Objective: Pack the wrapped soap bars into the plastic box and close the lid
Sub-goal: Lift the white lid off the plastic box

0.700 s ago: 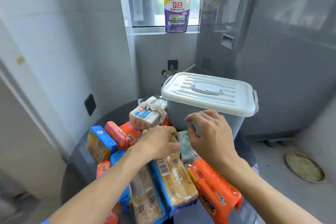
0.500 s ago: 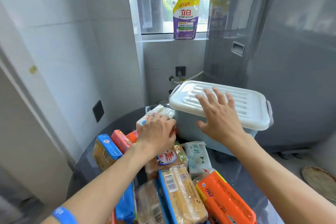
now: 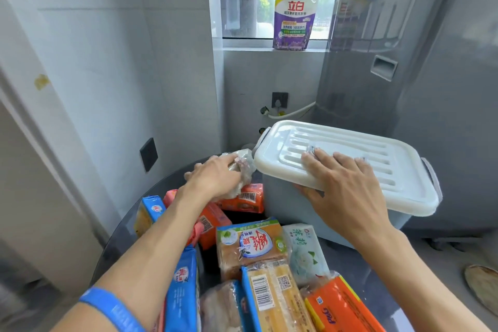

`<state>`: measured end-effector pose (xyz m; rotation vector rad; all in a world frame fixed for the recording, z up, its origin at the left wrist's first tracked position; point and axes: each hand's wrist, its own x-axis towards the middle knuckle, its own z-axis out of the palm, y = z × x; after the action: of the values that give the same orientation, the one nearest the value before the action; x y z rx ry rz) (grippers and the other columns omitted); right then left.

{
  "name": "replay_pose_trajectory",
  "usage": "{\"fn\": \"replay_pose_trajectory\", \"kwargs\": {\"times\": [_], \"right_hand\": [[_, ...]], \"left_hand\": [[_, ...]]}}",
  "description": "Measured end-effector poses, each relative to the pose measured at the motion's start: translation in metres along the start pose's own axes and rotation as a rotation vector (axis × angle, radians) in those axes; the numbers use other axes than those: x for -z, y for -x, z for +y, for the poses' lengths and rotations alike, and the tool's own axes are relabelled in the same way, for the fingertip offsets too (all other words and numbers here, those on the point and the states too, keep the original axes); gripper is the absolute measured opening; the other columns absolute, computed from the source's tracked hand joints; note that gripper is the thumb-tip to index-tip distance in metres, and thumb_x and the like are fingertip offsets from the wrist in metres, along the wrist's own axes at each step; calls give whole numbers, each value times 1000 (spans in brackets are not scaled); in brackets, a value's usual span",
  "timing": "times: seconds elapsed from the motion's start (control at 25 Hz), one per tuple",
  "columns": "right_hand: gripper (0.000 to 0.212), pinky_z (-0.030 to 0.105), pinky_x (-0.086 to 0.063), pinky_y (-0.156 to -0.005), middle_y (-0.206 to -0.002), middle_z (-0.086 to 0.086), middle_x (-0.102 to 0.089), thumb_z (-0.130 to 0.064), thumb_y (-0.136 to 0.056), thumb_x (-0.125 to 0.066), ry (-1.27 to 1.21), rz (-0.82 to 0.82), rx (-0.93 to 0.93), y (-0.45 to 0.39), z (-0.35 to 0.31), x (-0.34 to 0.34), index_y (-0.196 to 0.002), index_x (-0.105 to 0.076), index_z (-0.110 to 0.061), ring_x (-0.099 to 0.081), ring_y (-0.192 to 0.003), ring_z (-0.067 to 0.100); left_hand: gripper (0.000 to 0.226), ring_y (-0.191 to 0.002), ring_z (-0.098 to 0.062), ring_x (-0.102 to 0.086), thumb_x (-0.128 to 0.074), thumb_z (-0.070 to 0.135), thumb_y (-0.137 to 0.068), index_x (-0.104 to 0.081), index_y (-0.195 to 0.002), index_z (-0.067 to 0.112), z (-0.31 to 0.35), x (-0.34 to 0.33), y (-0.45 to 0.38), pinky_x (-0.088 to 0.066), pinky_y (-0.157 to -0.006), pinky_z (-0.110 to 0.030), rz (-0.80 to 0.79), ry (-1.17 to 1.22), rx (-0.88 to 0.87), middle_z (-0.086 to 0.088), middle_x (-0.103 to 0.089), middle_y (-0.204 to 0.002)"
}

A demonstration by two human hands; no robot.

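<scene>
Both hands busy: right hand (image 3: 347,191) grips lid (image 3: 350,159) edge.

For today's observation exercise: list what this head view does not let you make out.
- Inside of the plastic box: hidden by its white lid.
- Clear-wrapped soap: label blurred, partly covered by the left hand.
- Right hand: thumb tip hidden under the lid's rim.
- Orange pack: cut off by the bottom edge.

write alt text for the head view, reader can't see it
A person's right hand grips the near edge of the white ribbed plastic lid on a pale blue plastic box, while the left hand holds a clear-wrapped soap bar above colourful wrapped soap bars.
</scene>
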<state>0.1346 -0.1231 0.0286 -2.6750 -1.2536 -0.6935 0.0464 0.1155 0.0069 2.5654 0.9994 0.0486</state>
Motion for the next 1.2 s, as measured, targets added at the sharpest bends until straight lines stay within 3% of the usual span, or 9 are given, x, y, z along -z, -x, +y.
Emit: {"fn": "replay_pose_trajectory", "kwargs": {"times": [0.2,0.28,0.36,0.56,0.76,0.92,1.0,1.08,1.2], "right_hand": [[52,51,-40,-98,-142,1,-57,-53,-90,-55,-44,-14,30,4,-3,11,-133,-56,-25,-56,-121,32],[54,52,-40,-99,-143,4,-56,-54,-91,-53,-26,-14,24,8,-6,12,-135,-55,-23,-55,-123,34],[56,56,-40,-99,-141,10,-57,-50,-89,-58,0,-16,-7,14,-15,10,-135,-56,-18,-56,-121,39],[57,59,-38,-101,-142,14,-56,-44,-89,-62,34,-1,-48,19,-24,6,-138,-54,-16,-55,-122,42],[53,58,-40,-101,-141,13,-58,-46,-91,-58,22,13,-62,13,-19,4,-135,-56,-17,-56,-121,41],[52,58,-39,-101,-141,11,-58,-47,-90,-57,-20,1,-59,11,-18,7,-134,-56,-18,-55,-121,40],[56,56,-36,-104,-144,8,-55,-51,-88,-51,-43,-56,-56,11,-16,14,-135,-53,-22,-53,-124,37],[59,51,-32,-107,-148,2,-50,-56,-86,-44,-83,-120,-47,11,-11,20,-136,-50,-26,-47,-129,32],[32,42,-42,-96,-123,-2,-68,-38,-88,-52,-488,-135,-9,10,4,35,-109,-70,-21,-60,-113,25]], "left_hand": [[52,-140,-29,-32,-40,28,-83,-54,-130,47,6,2,12,-11,-111,-70,17,-78,-215,10,-48,-143],[36,-123,-26,-54,-44,30,-84,-72,-106,31,15,9,18,-35,-108,-55,223,257,-239,9,-67,-121],[41,-91,-27,-69,-50,45,-84,-74,-85,13,30,21,19,-53,-81,-39,265,671,-127,-1,-76,-86],[44,-61,-27,-52,-61,42,-86,-57,-53,13,59,16,21,-47,-59,-33,259,696,44,-1,-56,-57],[47,-55,-19,-48,-58,50,-91,-49,-61,14,65,31,-4,-34,-51,-29,103,598,98,-1,-52,-62],[26,-91,-32,-62,-50,27,-97,-63,-86,7,58,17,-3,-48,-77,-34,185,421,214,-11,-69,-100],[20,-93,-27,-62,-50,20,-95,-69,-96,14,60,19,10,-48,-78,-33,465,417,89,-8,-71,-106],[22,-98,-24,-62,-51,22,-94,-71,-103,17,75,20,25,-48,-84,-35,636,390,-253,-4,-70,-111],[35,-108,-23,-60,-41,35,-96,-70,-106,19,111,4,57,-47,-94,-41,360,280,-678,1,-70,-112]]}}
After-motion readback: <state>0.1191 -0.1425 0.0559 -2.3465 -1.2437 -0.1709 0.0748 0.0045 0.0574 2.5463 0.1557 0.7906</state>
